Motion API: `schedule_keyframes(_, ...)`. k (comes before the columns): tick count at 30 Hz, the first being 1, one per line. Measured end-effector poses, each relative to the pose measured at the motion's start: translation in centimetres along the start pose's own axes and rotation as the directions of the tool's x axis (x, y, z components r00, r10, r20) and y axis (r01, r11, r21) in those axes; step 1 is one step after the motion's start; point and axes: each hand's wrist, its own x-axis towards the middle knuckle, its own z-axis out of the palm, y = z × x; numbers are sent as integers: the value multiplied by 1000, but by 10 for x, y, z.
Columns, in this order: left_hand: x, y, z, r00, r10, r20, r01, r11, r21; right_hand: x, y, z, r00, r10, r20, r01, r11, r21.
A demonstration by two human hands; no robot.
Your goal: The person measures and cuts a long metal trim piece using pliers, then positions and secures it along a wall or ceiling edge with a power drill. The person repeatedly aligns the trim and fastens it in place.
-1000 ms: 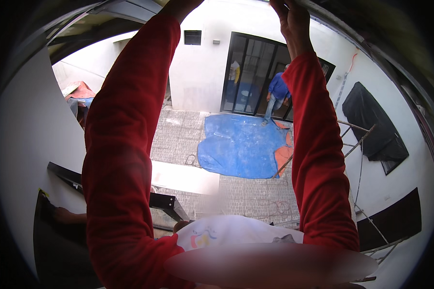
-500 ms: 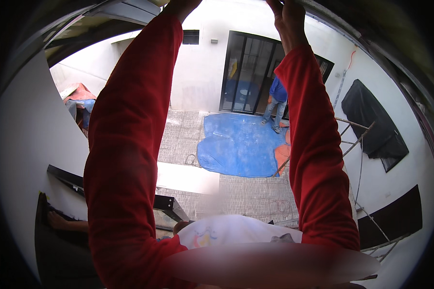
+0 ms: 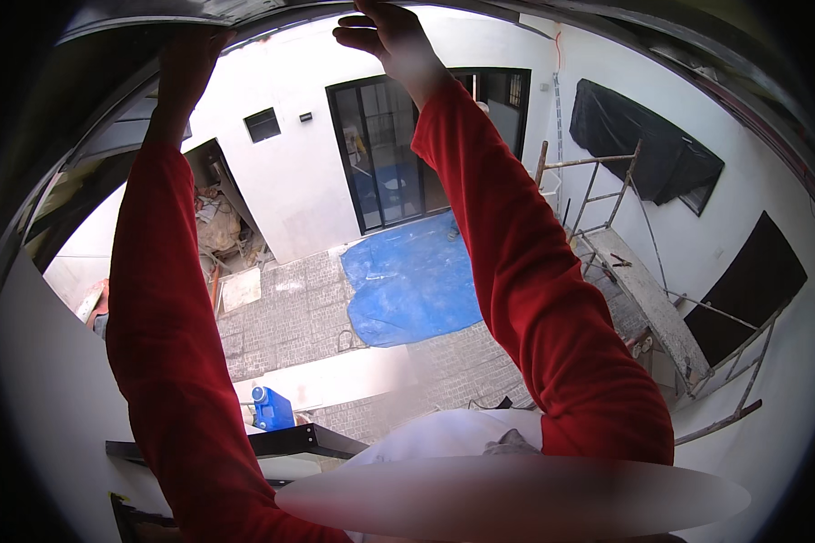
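Both my arms, in red sleeves, are raised overhead. My left hand reaches up to the edge of a dark overhead frame at the upper left. Its fingers are in shadow and mostly hidden, so its grip does not show. Just under the same frame, near the top middle, my right hand has its fingers stretched out and apart. Nothing shows in it, and whether its fingertips touch the frame is unclear.
Below lie a blue tarp on paving and a blue jug beside a black metal beam. To the right stands scaffolding with a plank. Sliding glass doors and black wall sheeting are farther off.
The view has turned, showing more scaffolding and the blue jug. Both hands now appear farther left, the right with fingers spread. The person in blue near the doors is mostly hidden behind my right arm.
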Motion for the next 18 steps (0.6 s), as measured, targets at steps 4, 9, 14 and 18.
schedule_keyframes(4, -2, -4, 2, 965, -131, 226, 123, 991, 48, -38, -18, -89, 896, -248, -369, 278, 960, 30)
schedule_keyframes(9, -16, 80, -55, 918, -362, -160, 366, 930, -1, -53, -59, -179, 752, -376, -542, 458, 889, 18)
schedule_keyframes(14, 3, 191, -97, 991, -84, 106, 112, 947, -301, -19, -82, -208, 738, -338, -584, 427, 904, 16)
schedule_keyframes(18, 75, 193, -66, 999, -26, -48, 15, 976, -216, 4, -98, -216, 768, -316, -557, 397, 918, 26)
